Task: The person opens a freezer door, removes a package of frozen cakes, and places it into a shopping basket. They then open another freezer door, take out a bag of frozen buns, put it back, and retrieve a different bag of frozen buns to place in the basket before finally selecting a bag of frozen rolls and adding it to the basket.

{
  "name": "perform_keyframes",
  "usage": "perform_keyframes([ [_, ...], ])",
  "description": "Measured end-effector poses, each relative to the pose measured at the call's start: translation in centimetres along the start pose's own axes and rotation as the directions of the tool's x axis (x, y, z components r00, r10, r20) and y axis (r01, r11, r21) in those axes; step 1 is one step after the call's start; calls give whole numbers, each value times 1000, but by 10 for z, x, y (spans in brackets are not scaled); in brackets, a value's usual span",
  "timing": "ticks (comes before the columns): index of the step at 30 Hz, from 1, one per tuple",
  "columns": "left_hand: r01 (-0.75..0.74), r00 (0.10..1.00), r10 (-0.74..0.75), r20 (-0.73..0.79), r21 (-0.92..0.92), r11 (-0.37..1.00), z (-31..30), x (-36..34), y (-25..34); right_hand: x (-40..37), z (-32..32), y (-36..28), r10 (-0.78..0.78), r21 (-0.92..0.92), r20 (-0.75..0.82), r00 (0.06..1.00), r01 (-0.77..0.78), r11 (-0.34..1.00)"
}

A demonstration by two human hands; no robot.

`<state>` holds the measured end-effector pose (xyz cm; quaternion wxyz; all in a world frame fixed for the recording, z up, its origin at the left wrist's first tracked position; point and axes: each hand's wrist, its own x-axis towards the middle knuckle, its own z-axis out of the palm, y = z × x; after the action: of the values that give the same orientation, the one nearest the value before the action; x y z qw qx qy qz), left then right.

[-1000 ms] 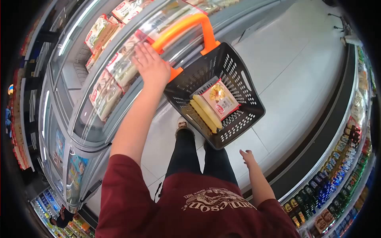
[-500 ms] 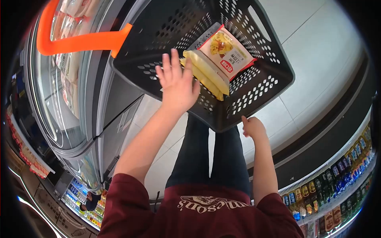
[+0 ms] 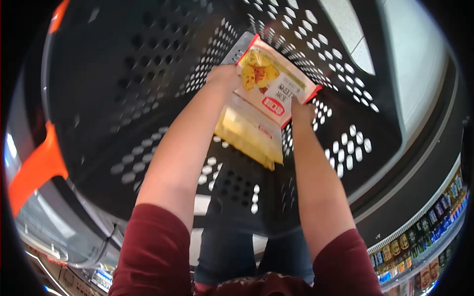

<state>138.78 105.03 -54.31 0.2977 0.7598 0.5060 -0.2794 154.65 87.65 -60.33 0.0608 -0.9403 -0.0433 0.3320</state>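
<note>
Both my arms reach down into a black perforated basket (image 3: pixel 123 54) with an orange handle (image 3: pixel 37 170). A pink and white food package (image 3: pixel 269 84) with red edges lies at the bottom. My left hand (image 3: pixel 224 76) is at its left edge, fingers partly hidden behind the package. On its right lower side, my right hand (image 3: pixel 302 112) grips the edge with the thumb on the front. Beside it, nearer my body, rests a yellow package (image 3: pixel 249 133), touched by neither hand.
A glass-fronted display case (image 3: pixel 54 217) stands at the left. Shelves of bottles and cans (image 3: pixel 419 232) curve along the lower right. Pale floor tiles (image 3: pixel 345 24) show beyond the basket, and my dark-trousered legs (image 3: pixel 227 256) are below it.
Both hands have moved down into the basket, and the pink and white package is now between them. The view is closer to the basket, which fills more of the frame.
</note>
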Motion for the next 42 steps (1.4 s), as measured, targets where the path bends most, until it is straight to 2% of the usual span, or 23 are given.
perform_keyframes([
  [1, -22, 1000, 22, 10, -48, 999, 6, 16, -5, 10, 21, 11, 62, 73, -36, 997, -60, 996],
  [2, -46, 999, 48, 22, -91, 995, 11, 28, -8, 0, 25, 6, 54, 68, -173, 983, -42, 997],
  [5, -82, 994, 94, 56, -184, 980, 19, 64, -14, 4, 43, -4, -101, -324, -178, 979, 39, 945],
  [6, -90, 992, 107, 68, -211, 973, 22, 74, -14, -5, 46, -4, -135, -263, -207, 969, 78, 962],
  [7, -24, 993, 51, 103, -249, 968, 29, 86, -13, 0, 62, 7, -271, -194, -444, 854, 204, 960],
  [8, -63, 986, 113, 121, -361, 930, 48, 113, -21, -1, 48, -2, -129, 95, -343, 930, 171, 981],
  [10, -75, 959, 227, 171, -618, 783, 67, 116, -29, 8, 66, 30, -51, 571, -227, 973, 175, 802],
  [12, 26, 970, 155, 185, -719, 695, 75, 106, -29, 16, 81, 46, 160, 813, 112, 981, -183, 553],
  [13, 69, 978, 110, 177, -771, 633, 76, 104, -29, 22, 84, 52, 196, 855, 291, 936, -347, 387],
  [14, 80, 976, 118, 185, -800, 595, 88, 111, -39, 27, 88, 62, -17, 911, 310, 951, -292, 292],
  [15, 80, 984, 81, 162, -789, 610, 99, 123, -42, 41, 100, 72, 29, 784, 234, 972, -207, 585],
  [17, 120, 987, 4, 163, -741, 660, 119, 128, -50, 43, 101, 66, -25, 835, 216, 976, -171, 523],
  [18, 66, 990, 29, 136, -640, 766, 101, 114, -44, 40, 96, 64, 19, 874, 358, 933, -343, 344],
  [19, 63, 992, 21, 124, -634, 770, 82, 103, -34, 41, 90, 57, 23, 861, 489, 872, -486, 147],
  [20, 63, 994, 10, 111, -632, 772, 65, 88, -26, 38, 80, 51, -6, 833, 537, 844, -529, 164],
  [23, 33, 999, -37, 6, -602, 798, 67, 75, -32, 23, 56, 46, -425, 768, 600, 678, -636, 70],
  [25, 55, 998, -53, 23, -651, 757, 43, 57, -20, 21, 46, 46, -415, 755, 640, 647, -630, 182],
  [27, 51, 999, -45, 26, -624, 780, 34, 49, -18, 0, 28, 34, -250, 740, 672, 697, -640, 207],
  [30, 53, 998, -23, 59, -578, 814, 8, 38, -20, -35, 0, 20, -271, 755, 655, 705, -618, 217],
  [33, 123, 992, -114, 49, -438, 890, -54, -7, 6, -67, -55, 5, -350, 713, 692, 631, -673, 195],
  [37, 100, 992, -54, 110, -478, 873, -103, -77, 9, -120, -118, 8, -404, 707, 696, 594, -665, 241],
  [39, -63, 996, 15, -92, -550, 833, -126, -161, 14, -157, -154, 17, -398, 683, 719, 570, -685, 253],
  [42, -61, 978, -81, -194, -628, 776, -175, -279, 26, -219, -226, 21, -467, 739, 660, 589, -622, 259],
])
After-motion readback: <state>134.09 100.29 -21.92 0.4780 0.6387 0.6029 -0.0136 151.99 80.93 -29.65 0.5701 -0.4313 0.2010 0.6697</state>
